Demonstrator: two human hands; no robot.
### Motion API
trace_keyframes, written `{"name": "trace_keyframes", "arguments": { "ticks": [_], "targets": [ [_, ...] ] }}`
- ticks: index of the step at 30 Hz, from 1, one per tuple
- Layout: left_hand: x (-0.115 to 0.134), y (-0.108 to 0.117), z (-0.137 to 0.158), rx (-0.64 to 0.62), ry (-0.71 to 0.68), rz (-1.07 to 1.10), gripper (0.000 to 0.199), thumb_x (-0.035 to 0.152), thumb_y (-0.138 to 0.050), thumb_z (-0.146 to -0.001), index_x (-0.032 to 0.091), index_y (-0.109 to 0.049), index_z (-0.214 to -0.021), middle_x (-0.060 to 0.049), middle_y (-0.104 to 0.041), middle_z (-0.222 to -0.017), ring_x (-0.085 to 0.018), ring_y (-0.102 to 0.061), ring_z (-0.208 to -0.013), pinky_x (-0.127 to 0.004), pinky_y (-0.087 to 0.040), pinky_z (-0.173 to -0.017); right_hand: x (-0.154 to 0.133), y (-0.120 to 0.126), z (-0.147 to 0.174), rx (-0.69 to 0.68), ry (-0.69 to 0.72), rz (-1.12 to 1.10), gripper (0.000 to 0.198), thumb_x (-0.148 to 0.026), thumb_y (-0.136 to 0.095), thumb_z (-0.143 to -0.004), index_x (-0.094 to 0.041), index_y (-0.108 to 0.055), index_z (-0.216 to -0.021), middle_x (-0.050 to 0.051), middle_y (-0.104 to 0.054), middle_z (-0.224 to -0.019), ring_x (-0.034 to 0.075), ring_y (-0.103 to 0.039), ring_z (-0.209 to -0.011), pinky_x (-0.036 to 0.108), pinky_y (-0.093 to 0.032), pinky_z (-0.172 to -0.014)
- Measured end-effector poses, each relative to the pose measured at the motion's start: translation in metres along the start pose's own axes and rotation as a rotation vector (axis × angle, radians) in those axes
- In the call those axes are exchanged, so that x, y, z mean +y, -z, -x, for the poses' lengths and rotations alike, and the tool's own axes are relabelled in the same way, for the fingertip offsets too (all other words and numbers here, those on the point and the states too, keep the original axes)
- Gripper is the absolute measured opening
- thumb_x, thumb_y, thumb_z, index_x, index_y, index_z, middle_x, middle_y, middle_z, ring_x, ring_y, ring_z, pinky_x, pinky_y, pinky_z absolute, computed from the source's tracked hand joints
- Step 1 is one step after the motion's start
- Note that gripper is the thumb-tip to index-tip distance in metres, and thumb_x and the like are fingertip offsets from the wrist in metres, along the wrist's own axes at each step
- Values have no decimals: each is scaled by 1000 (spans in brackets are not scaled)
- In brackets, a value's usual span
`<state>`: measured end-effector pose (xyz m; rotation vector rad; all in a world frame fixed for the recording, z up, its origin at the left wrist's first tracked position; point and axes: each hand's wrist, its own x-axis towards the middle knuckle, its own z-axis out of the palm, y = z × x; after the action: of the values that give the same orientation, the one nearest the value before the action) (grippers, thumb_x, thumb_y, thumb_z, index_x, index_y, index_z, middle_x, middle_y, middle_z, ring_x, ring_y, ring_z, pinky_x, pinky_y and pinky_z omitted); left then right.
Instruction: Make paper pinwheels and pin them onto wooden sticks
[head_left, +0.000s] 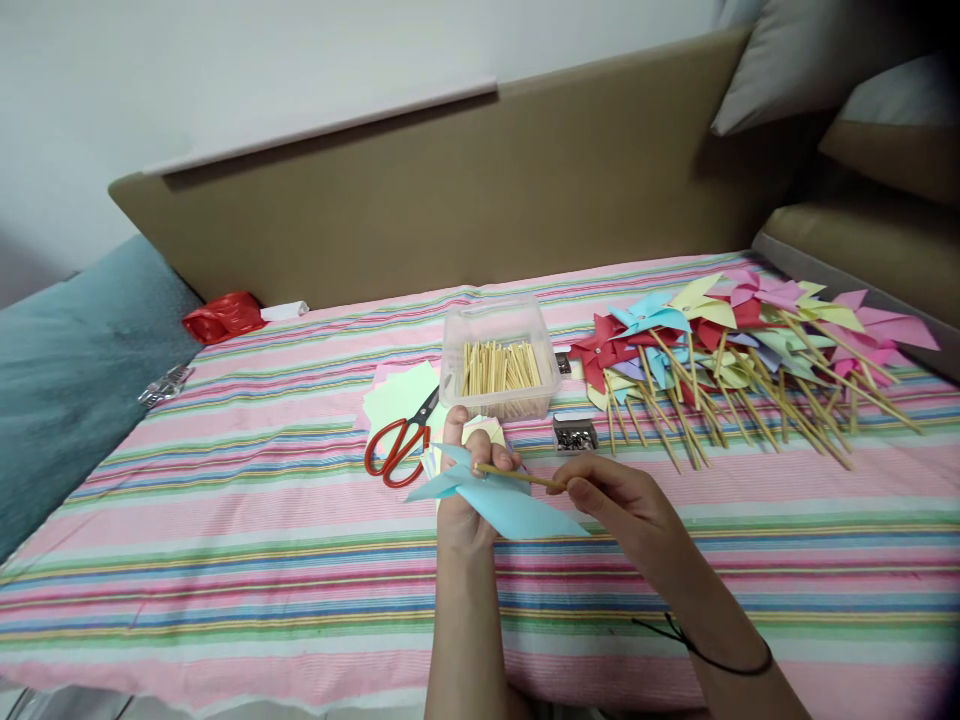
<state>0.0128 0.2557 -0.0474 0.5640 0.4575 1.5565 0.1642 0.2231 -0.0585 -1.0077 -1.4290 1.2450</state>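
A light blue paper pinwheel (pixel 517 508) rests against my left hand (pixel 465 510), whose fingers are curled about its middle. Pinched in my right hand (pixel 611 495) is one end of a thin wooden stick (pixel 529 477). The stick's other end meets the pinwheel near its centre, by my left fingertips; whether it is fixed there I cannot tell. Behind my left hand lie red-handled scissors (pixel 397 448) on a stack of pastel paper squares (pixel 401 395). More small paper pieces (pixel 486 428) are partly hidden by my fingers.
A clear plastic box (pixel 499 402) holds many wooden sticks. Beside it sits a small open box of metal pins (pixel 575 438). Finished pinwheels (pixel 720 340) pile up at the right. A red plastic bag (pixel 223 318) lies far left. Striped cloth (pixel 262 560) covers the surface; a brown backrest (pixel 450 200) stands behind.
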Motion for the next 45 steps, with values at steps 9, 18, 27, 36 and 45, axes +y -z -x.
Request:
{"name": "trace_keyframes", "arguments": {
  "ticks": [9,18,27,36,45],
  "targets": [
    [0,3,-1,-8,-4,10,47,33,-85,-59,29,-57,-97,13,-42,-48,-5,-55,-45,-17,-48,-54,-5,0,0,17,43,17,20,-36,-60,-87,-22,-70,-79,2,-66,-74,14,-57,-67,24,-44,-59],
    [2,3,1,-61,-34,-38,49,32,-81,-65,33,-54,-107,14,-43,-51,-5,-55,-43,-18,-47,-53,-6,3,1,107,123,32,12,-28,-68,-79,-21,-76,-75,2,-63,-60,11,-47,-51,24,-36,-45],
    [1,4,1,-79,-69,-30,43,35,-81,-65,31,-57,-100,13,-41,-47,-5,-49,-38,-18,-44,-49,-7,3,1,71,120,29,12,-27,-68,-80,-21,-77,-76,1,-59,-59,10,-45,-51,24,-35,-45],
    [-1,8,-2,-121,-103,-35,37,38,-79,-66,33,-59,-97,13,-38,-44,-5,-44,-34,-20,-42,-46,-5,3,3,55,110,42,14,-29,-66,-81,-21,-76,-76,1,-58,-58,11,-45,-52,24,-35,-46],
    [-1,10,-2,-97,-98,-45,39,37,-81,-64,32,-59,-96,13,-39,-44,-6,-47,-34,-19,-44,-45,-4,4,3,39,104,19,13,-28,-67,-81,-21,-76,-77,0,-56,-59,10,-44,-52,24,-33,-46]
  ]
}}
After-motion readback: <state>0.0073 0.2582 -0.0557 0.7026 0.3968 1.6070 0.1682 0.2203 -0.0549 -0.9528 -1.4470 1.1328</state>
